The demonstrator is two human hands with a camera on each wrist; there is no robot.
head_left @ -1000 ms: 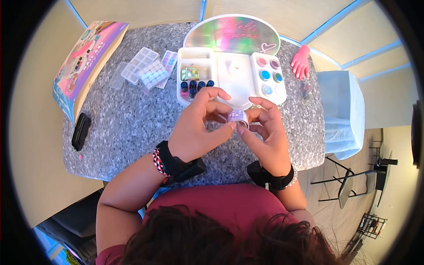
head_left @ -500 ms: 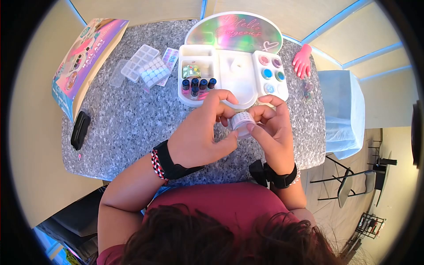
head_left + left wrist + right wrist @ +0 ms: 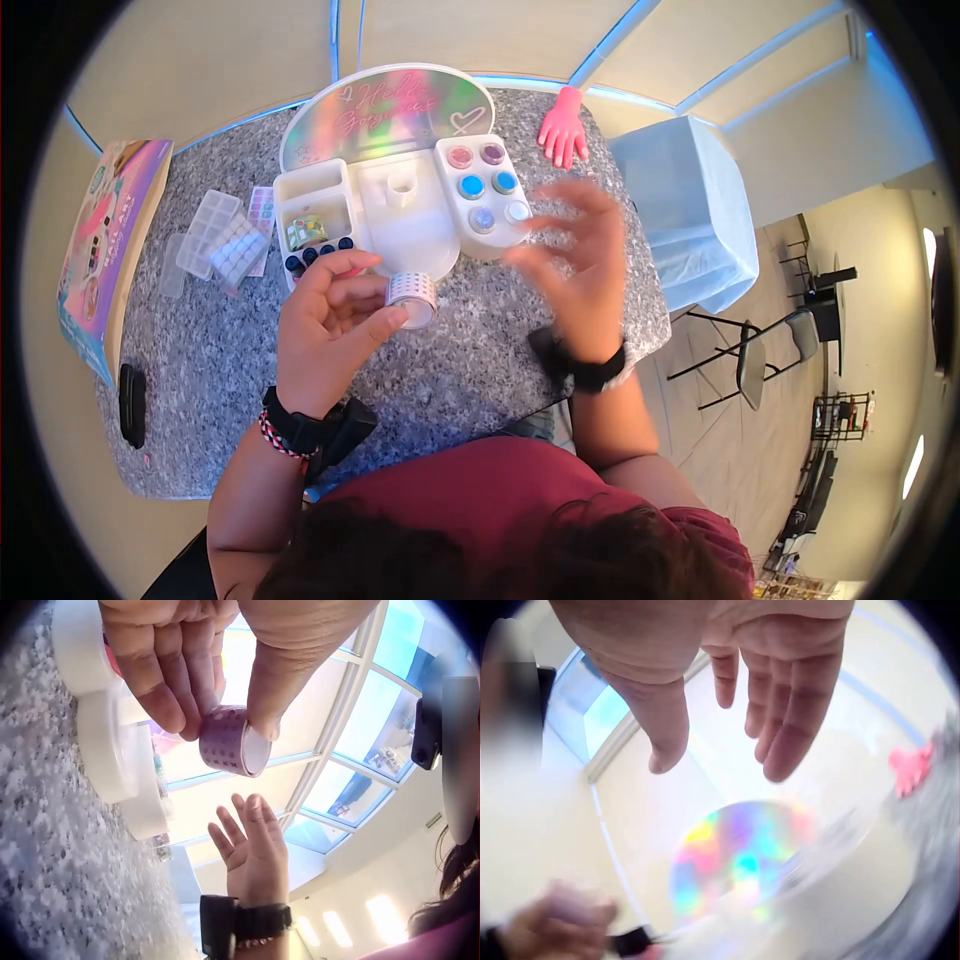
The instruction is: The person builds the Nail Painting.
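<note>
My left hand pinches a small sticker roll between thumb and fingertips, above the table in front of the white nail-art stand. In the left wrist view the sticker roll is pale lilac, with rows of small dark marks round its outside and a white end. Apart from it, to the right, my right hand is raised and blurred, its fingers spread and holding nothing. The right wrist view shows that hand's fingers loosely extended, with thumb apart.
Glitter pots and dark-capped polish bottles sit in the stand, below its shiny backboard. A pink model hand lies at the back right. Plastic cases, a black case and a box are at left.
Both hands were on the sticker roll; the right hand has let go and moved away to the right. The left hand keeps the roll. The head view has turned right.
</note>
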